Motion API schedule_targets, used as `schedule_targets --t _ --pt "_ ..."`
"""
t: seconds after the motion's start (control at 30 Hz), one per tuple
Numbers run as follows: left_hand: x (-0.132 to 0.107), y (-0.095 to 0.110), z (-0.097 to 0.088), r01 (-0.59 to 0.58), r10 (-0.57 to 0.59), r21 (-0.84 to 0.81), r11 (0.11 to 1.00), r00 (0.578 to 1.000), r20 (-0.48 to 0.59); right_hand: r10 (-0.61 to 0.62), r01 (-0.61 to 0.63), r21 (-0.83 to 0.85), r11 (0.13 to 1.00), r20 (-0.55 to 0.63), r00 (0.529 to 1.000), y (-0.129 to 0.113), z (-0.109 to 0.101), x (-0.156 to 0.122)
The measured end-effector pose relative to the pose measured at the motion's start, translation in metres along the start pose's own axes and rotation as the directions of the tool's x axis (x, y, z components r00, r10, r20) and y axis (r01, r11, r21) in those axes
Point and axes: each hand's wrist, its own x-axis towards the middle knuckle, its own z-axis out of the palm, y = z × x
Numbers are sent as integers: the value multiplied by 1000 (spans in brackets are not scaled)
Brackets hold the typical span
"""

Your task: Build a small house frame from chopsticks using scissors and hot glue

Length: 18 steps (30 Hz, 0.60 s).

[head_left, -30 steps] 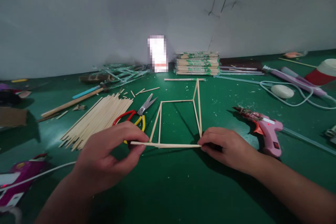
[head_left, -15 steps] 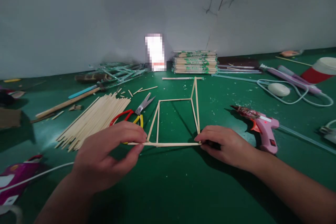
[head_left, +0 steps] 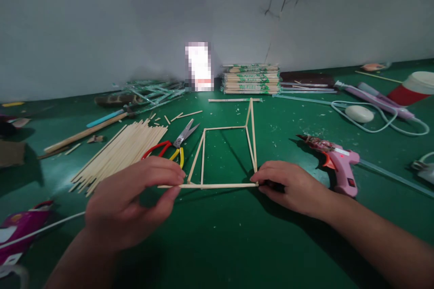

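A frame of thin wooden sticks (head_left: 227, 153) stands on the green table (head_left: 217, 244) in front of me. Its near bottom stick (head_left: 217, 185) lies level just above the tabletop. My left hand (head_left: 132, 203) pinches the left end of that stick between thumb and forefinger. My right hand (head_left: 291, 187) is closed on the frame's near right corner, where the upright sticks meet the bottom one. Both hands rest low by the table.
A heap of loose sticks (head_left: 118, 153) and red-and-yellow scissors (head_left: 172, 144) lie left of the frame. A pink glue gun (head_left: 335, 162) sits to the right, another glue gun (head_left: 16, 235) at far left. Packed stick bundles (head_left: 251, 79), cables and a red-and-white cup (head_left: 413, 88) line the back.
The hands and frame keep their hold. The view has drifted slightly, so everything sits a little further left than before.
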Motion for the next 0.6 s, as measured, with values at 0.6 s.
schedule_targets --t 0.6 --pt "-3 -4 1 -26 25 53 998 1000 2 17 -17 6 1000 -8 1000 1 3 0"
